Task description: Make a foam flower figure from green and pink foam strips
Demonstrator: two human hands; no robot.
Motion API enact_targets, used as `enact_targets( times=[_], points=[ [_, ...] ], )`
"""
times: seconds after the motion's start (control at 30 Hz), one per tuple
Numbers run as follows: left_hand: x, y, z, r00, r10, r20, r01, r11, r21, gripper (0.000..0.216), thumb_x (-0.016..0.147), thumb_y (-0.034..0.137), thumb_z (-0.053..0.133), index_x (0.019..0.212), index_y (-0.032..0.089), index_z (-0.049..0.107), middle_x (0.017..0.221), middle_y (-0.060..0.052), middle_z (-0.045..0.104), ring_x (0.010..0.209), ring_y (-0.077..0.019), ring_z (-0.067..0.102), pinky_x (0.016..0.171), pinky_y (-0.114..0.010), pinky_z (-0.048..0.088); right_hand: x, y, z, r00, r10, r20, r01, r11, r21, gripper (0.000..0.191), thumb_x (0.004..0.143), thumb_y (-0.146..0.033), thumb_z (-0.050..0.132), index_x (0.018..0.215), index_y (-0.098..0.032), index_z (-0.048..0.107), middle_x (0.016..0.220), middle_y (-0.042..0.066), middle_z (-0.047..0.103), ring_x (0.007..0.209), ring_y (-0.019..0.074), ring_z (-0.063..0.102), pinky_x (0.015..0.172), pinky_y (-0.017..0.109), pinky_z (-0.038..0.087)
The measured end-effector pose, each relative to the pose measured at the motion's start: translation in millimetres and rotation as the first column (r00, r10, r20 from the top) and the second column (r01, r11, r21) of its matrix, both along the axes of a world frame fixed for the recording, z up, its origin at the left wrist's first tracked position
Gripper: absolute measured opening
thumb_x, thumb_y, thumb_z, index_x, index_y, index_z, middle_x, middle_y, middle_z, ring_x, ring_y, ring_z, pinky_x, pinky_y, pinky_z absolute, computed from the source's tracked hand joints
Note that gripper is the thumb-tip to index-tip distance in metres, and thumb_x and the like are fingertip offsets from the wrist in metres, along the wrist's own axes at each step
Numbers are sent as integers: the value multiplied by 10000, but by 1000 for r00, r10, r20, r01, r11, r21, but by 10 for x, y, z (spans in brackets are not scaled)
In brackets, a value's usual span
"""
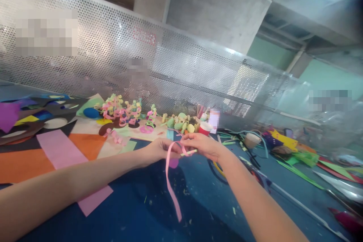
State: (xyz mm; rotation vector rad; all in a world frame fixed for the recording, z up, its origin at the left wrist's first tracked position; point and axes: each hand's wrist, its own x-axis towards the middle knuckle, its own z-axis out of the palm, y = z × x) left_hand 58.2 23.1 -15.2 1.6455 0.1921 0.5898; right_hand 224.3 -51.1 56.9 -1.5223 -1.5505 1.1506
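A long narrow pink strip (170, 181), apparently paper, loops up between my hands, and its free end hangs over the blue table. Its upper end wraps around a short pale green stick (189, 153). My left hand (160, 150) is closed in a pinch at the left end of the stick, where its fingertips are partly hidden behind the strip. From the right, my right hand (202, 145) pinches the strip close to where it wraps the stick. Just below my left fingers, a small purple-pink piece (173, 163) lies on the table.
Curly pink and green paper pieces (121, 111) stand at the back. Orange paper (87, 144) and a pink sheet (61, 149) lie left. A red-and-white cup (204, 128) stands behind my right hand. Yellow and green scraps lie right. A perforated metal screen (181, 72) bounds the table's back.
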Motion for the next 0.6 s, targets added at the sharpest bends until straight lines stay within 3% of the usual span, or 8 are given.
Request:
enact_targets(
  times=[0.1,0.17,0.3,0.4,0.53,0.6],
  points=[
    [-21,-5,59,999,17,32,-15,997,-69,161,695,264,681,816,158,682,807,-38,674,738,-125,592,714,-236,426,54,59,-73,997,-33,-73,38,997,72,220,750,-377,583,825,-191,491,645,-38,524,537,81,487,515,212,363],
    [-31,-7,86,999,8,38,-3,990,-139,150,703,258,676,819,163,684,823,-36,676,750,-114,584,702,-214,415,73,80,-83,992,-27,-125,52,978,202,208,738,-353,605,834,-221,477,669,-58,491,560,74,464,537,204,361],
    [-48,-24,121,999,-27,23,32,964,-264,140,713,258,669,820,170,682,823,-24,670,711,-96,570,649,-194,412,91,82,-39,993,71,-90,-15,861,509,163,714,-239,628,873,-239,591,813,-30,503,738,99,473,715,236,385],
    [-66,-43,148,998,-61,-22,52,953,-298,144,709,253,673,814,154,681,808,-30,669,689,-91,566,634,-189,415,105,56,13,994,113,-7,-92,835,543,131,757,-200,558,826,-233,664,932,5,525,870,129,485,801,271,371],
    [-94,-63,172,989,-131,-75,103,949,-299,167,705,251,669,833,143,678,791,-40,674,687,-104,586,622,-194,424,114,-38,149,987,97,-125,-16,849,528,205,763,-142,507,814,-267,661,1033,-6,546,992,152,486,858,316,368],
    [-105,-76,179,974,-205,-100,170,944,-281,173,701,257,665,824,135,679,781,-47,679,688,-122,601,626,-211,435,82,-136,267,991,92,-95,-27,843,537,223,779,-125,485,767,-265,659,1074,-10,539,1034,159,477,874,338,368]
  ],
)
